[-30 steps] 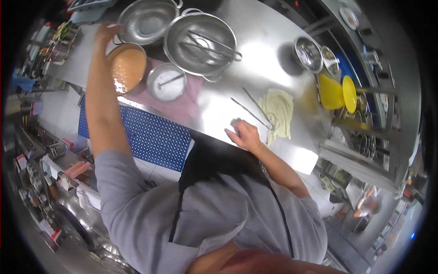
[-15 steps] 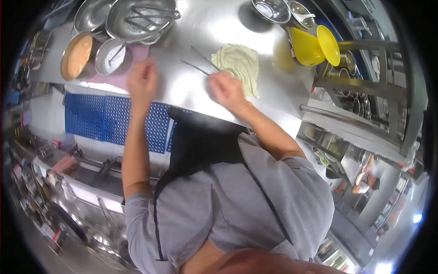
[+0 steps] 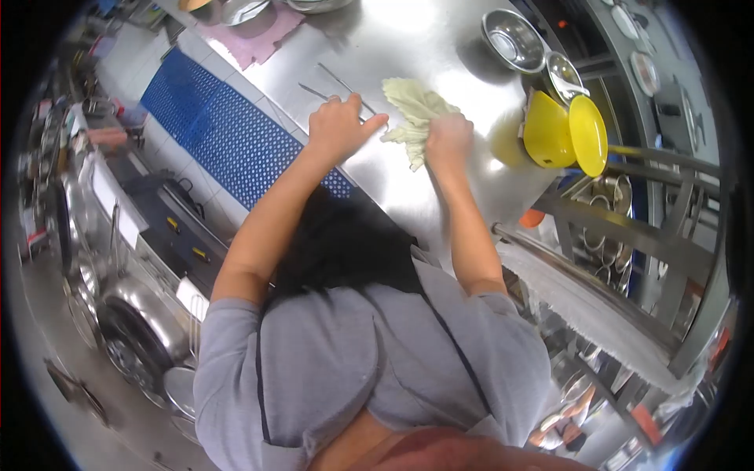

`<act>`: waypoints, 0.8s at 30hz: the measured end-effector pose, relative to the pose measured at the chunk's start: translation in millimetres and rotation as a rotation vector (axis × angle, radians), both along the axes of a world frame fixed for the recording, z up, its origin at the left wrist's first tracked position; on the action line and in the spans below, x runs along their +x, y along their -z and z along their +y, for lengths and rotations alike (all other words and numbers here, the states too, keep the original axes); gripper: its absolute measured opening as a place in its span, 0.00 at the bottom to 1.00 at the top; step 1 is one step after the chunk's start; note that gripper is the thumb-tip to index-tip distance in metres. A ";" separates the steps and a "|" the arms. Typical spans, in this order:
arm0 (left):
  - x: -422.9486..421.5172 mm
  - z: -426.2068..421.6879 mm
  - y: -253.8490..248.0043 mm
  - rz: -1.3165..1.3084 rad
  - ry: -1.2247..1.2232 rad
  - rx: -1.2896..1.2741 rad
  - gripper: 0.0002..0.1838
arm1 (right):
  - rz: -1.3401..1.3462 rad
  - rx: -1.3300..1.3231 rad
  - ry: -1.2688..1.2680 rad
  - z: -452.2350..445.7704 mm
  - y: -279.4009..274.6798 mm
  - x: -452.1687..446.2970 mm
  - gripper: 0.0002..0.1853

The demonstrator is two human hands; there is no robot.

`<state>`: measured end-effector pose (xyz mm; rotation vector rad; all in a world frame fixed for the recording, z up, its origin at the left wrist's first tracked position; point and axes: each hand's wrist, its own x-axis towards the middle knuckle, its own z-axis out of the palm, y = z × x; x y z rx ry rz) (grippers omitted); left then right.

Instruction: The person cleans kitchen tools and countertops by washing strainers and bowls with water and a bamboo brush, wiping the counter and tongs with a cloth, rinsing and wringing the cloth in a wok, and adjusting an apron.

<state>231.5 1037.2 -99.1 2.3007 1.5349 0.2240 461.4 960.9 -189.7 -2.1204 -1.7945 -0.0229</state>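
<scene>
My right hand [image 3: 449, 141] is closed on a pale green cloth [image 3: 415, 110], which is bunched and partly lifted at its right side. To its left, my left hand [image 3: 344, 129] is over the metal tongs [image 3: 342, 83], with its thumb stretched away from the fingers. The tongs lie on the steel table [image 3: 400, 188], their two arms spread toward the upper left. The fingers hide part of them, and I cannot tell how firmly the hand touches them.
A pink cloth [image 3: 255, 47] under a metal pot [image 3: 245, 17] is at the upper left. Steel bowls [image 3: 513, 41] and yellow containers [image 3: 547, 129] stand at the right, near a metal rack [image 3: 628, 228]. A blue mat [image 3: 212, 118] covers the floor. Another person [image 3: 561, 424] is at the lower right.
My left hand has moved from the pot area across to the tongs. My right hand has moved right and taken hold of the green cloth, now bunched. The view has turned.
</scene>
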 end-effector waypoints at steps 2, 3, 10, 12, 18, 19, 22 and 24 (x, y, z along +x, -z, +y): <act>-5.6 -13.1 -1.5 0.055 -0.092 -0.027 0.30 | -0.029 0.072 0.002 -11.4 4.6 10.5 0.11; -9.5 -16.0 1.0 0.070 -0.138 -0.021 0.30 | -0.014 0.070 0.003 -14.3 4.0 12.2 0.11; -44.0 -33.7 31.4 -0.153 -0.258 0.087 0.21 | 0.022 0.121 0.069 -18.3 -24.5 -1.3 0.10; -63.3 -47.6 35.4 -0.506 -0.328 -0.056 0.16 | 0.008 0.135 0.052 -14.3 -20.8 -0.2 0.09; -130.4 -127.9 12.1 -1.495 -0.563 -0.467 0.13 | -0.115 0.057 -0.053 7.6 -21.8 5.3 0.13; -141.8 -145.1 9.8 -1.626 -0.587 -0.471 0.13 | -0.134 0.045 -0.070 12.0 -22.3 5.1 0.16; -170.6 -204.4 2.2 -1.871 -0.607 -0.354 0.14 | -0.136 0.090 -0.071 14.3 -26.4 -12.0 0.20; -181.8 -252.7 -1.9 -1.986 -0.662 -0.245 0.14 | -0.157 0.255 -0.153 -2.7 -33.4 -33.6 0.22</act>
